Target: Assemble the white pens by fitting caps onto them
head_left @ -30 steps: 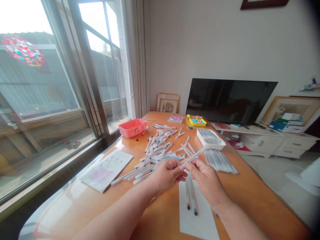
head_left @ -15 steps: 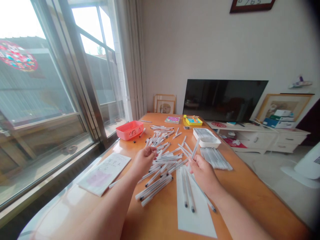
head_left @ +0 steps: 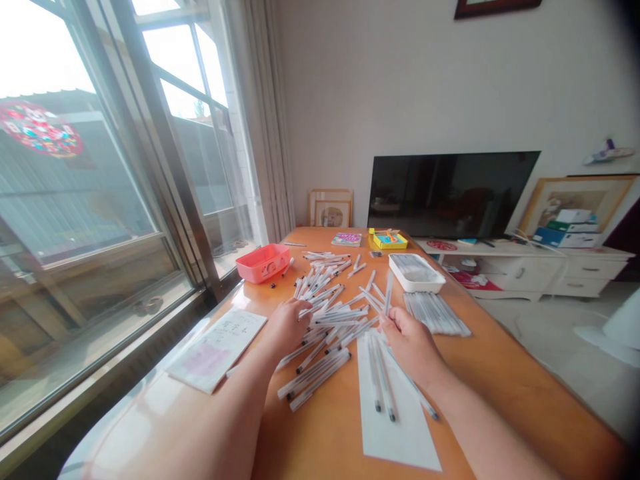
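Note:
My right hand (head_left: 413, 340) grips a clear-barrelled pen (head_left: 389, 297) between thumb and fingers, its upper end pointing away from me. Beneath that hand lies a white paper sheet (head_left: 395, 440) with two dark-tipped pens (head_left: 383, 380) on it; another pen slants along its right side. Over the left part of a loose pile of pens (head_left: 340, 317) is my left hand (head_left: 289, 327), palm down with curled fingers. Its fingertips reach the pens, and whatever they pinch is hidden. Several pens (head_left: 320, 377) lie side by side nearer to me.
A red plastic basket (head_left: 264, 264) stands beyond the notebook (head_left: 217, 350) at left. On the right, a white tray (head_left: 417, 275) holds pen parts, with a row of clear tubes (head_left: 436, 313) beside it. A yellow box (head_left: 389, 241) and a booklet (head_left: 347, 239) lie at the far end.
My left hand has turned downward onto the pile, its fingers lower than before. My right hand still holds the pen, which stands slightly more upright. The view has shifted slightly.

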Tool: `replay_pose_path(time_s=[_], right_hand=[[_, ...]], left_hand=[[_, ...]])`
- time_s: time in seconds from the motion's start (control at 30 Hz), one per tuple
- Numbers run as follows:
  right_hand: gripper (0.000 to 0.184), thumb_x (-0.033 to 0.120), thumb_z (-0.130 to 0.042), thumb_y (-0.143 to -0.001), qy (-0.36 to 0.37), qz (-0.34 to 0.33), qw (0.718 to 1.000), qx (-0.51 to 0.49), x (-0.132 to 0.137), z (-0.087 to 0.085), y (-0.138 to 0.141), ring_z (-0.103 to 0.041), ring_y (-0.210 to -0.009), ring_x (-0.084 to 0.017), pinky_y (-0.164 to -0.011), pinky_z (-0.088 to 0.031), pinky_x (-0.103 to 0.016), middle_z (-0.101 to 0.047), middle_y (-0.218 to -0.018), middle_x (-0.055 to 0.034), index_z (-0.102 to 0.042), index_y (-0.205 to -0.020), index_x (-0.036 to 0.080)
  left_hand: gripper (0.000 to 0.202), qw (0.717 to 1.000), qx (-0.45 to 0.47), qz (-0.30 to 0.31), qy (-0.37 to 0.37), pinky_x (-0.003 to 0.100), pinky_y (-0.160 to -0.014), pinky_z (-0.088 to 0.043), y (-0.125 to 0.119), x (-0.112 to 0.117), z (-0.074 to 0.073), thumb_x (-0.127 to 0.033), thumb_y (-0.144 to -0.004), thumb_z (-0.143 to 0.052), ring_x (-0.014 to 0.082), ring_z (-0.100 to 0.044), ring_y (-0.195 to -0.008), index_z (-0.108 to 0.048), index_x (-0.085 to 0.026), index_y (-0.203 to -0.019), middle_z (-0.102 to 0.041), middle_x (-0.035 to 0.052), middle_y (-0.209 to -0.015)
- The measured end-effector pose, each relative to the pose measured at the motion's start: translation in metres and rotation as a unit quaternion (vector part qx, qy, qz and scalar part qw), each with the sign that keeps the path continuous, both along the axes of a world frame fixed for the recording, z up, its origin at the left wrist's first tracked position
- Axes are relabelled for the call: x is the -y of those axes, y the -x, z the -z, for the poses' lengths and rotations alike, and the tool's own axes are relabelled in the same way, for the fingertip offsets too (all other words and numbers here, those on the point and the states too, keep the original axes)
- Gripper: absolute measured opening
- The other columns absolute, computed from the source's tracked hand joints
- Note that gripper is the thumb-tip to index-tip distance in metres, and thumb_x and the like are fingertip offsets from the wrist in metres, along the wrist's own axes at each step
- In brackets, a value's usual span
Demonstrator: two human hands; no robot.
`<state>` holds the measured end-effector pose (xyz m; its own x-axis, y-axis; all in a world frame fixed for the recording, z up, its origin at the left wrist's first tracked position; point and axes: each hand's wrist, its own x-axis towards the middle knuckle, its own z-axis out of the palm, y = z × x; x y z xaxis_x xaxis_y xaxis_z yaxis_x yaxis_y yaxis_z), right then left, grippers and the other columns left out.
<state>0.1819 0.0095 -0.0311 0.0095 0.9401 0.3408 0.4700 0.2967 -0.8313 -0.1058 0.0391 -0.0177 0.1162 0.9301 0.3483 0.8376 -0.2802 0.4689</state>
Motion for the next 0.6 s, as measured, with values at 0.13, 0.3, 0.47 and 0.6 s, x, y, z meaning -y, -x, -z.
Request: replay_pose_path(time_s=[0.13, 0.3, 0.47, 0.6], right_hand=[[0.035, 0.052, -0.048, -0.094, -0.011, -0.002, 1.000, 0.007, 0.001, 0.000, 0.000, -0.048, -0.058, -0.016, -0.055, -0.032, -0.028, -0.055, -0.061, 0.0021, -0.056, -0.078, 0.022], [0.036, 0.052, -0.047, -0.095, -0.014, -0.002, 1.000, 0.011, 0.003, -0.003, 0.000, -0.045, -0.055, -0.015, -0.054, -0.030, -0.028, -0.052, -0.059, 0.0032, -0.056, -0.078, 0.022], [0.037, 0.052, -0.047, -0.095, -0.025, 0.003, 1.000, 0.008, 0.004, -0.006, 0.000, -0.045, -0.056, -0.015, -0.054, -0.030, -0.028, -0.052, -0.060, 0.0027, -0.056, -0.077, 0.022], [0.036, 0.052, -0.048, -0.095, -0.027, 0.007, 1.000, 0.013, 0.004, -0.007, 0.000, -0.045, -0.056, -0.016, -0.055, -0.031, -0.028, -0.054, -0.061, 0.0020, -0.056, -0.077, 0.022]], left_hand=[[0.029, 0.997, -0.064, 0.033, 0.028, 0.033, -0.091, -0.044, -0.018, 0.009, -0.003, -0.032, -0.088, -0.057, 0.0255, -0.060, -0.103, -0.073, -0.027, -0.112, -0.069, 0.0079, -0.113], [0.028, 0.995, -0.088, 0.034, 0.040, 0.031, -0.085, -0.044, -0.026, 0.013, -0.005, -0.035, -0.086, -0.060, 0.0246, -0.061, -0.099, -0.073, -0.028, -0.109, -0.068, 0.0079, -0.107], [0.025, 0.992, -0.107, 0.029, 0.055, 0.029, -0.077, -0.044, -0.030, 0.016, -0.008, -0.031, -0.082, -0.061, 0.0219, -0.062, -0.090, -0.073, -0.029, -0.105, -0.067, 0.0061, -0.103], [0.022, 0.992, -0.110, -0.002, 0.060, 0.028, -0.072, -0.042, -0.028, 0.017, -0.011, -0.030, -0.083, -0.058, 0.0210, -0.062, -0.084, -0.073, -0.027, -0.097, -0.067, 0.0059, -0.099]])
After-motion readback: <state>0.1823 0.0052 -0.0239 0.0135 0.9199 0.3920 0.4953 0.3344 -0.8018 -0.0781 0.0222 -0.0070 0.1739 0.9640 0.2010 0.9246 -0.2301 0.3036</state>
